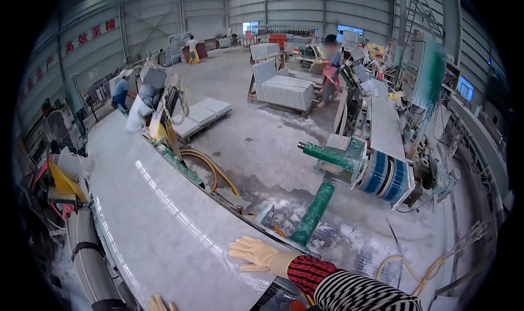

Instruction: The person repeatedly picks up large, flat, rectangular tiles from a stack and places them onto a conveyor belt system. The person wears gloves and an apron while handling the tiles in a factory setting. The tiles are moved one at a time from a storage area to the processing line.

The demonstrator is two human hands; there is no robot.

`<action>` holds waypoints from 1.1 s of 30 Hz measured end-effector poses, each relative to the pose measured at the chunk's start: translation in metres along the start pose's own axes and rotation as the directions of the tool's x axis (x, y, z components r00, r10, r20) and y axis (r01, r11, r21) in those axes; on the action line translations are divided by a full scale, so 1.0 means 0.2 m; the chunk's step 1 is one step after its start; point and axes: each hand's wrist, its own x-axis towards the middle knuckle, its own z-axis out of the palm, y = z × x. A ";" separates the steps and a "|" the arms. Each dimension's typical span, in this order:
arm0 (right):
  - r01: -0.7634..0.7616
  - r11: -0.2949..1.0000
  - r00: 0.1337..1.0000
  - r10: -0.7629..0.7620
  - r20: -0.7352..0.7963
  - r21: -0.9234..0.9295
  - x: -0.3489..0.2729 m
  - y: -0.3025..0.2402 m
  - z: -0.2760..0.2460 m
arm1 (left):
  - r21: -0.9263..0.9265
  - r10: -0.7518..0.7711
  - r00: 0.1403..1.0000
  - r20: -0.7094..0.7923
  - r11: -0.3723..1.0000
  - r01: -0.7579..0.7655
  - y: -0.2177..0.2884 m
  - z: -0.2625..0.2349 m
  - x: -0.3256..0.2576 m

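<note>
Potentially, left hand [160, 304] or right hand [256, 253] could slip on glossy slab [164, 218] if pushing unevenly. Left: only fingers visible at lower edge; grip cannot be told. Right: palm down, fingers spread, holding nothing; slab directly underneath, stretching away up-left. Beyond its right edge: green cylinder [313, 214]; farther, row of upright panels [284, 92].
</note>
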 end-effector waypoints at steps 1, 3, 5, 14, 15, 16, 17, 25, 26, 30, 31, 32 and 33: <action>0.004 0.999 1.000 -0.004 0.015 0.046 0.03 -0.01 -0.04 | -0.007 -0.013 1.000 0.007 1.000 0.013 0.00 -0.01 0.01; -0.041 0.995 0.999 0.038 0.032 0.088 0.04 -0.02 -0.07 | -0.026 -0.026 0.999 0.018 0.999 0.027 0.03 -0.04 0.04; -0.060 0.993 0.998 0.060 0.003 0.102 0.03 0.02 -0.04 | -0.031 -0.009 1.000 -0.012 0.999 0.009 0.01 0.01 0.07; -0.126 0.992 0.990 0.127 -0.058 0.022 0.04 0.05 -0.03 | -0.028 0.051 0.995 -0.089 0.998 -0.054 -0.01 0.08 0.08; -0.141 0.990 0.988 0.141 -0.064 0.005 0.04 0.04 -0.05 | -0.042 0.059 0.992 -0.109 0.997 -0.064 -0.01 0.08 0.07; -0.158 0.987 0.985 0.157 -0.075 -0.014 0.04 0.03 -0.05 | -0.042 0.067 0.990 -0.122 0.997 -0.072 -0.02 0.08 0.07; -0.164 0.986 0.983 0.162 -0.083 -0.011 0.04 0.03 -0.05 | -0.042 0.075 0.988 -0.135 0.996 -0.081 -0.02 0.08 0.08; -0.204 0.979 0.973 0.205 -0.101 0.027 0.03 0.00 -0.08 | -0.058 0.068 0.992 -0.102 0.996 -0.074 -0.01 0.04 0.06; -0.205 0.978 0.974 0.206 -0.097 0.028 0.04 0.00 -0.07 | -0.052 0.067 0.992 -0.105 0.996 -0.073 0.00 0.02 0.06; -0.212 0.977 0.970 0.212 -0.121 0.015 0.04 -0.02 -0.08 | -0.090 0.043 0.997 -0.063 0.995 -0.048 0.00 0.01 0.05; -0.211 0.977 0.968 0.210 -0.138 0.010 0.05 -0.02 -0.09 | -0.104 0.029 0.998 -0.052 0.994 -0.035 0.01 0.01 0.05; -0.212 0.977 0.968 0.211 -0.136 0.006 0.05 -0.03 -0.09 | -0.102 0.031 0.998 -0.046 0.994 -0.035 0.01 0.01 0.04; -0.213 0.977 0.968 0.211 -0.134 0.001 0.05 -0.03 -0.10 | -0.101 0.032 0.999 -0.040 0.994 -0.036 0.00 0.01 0.04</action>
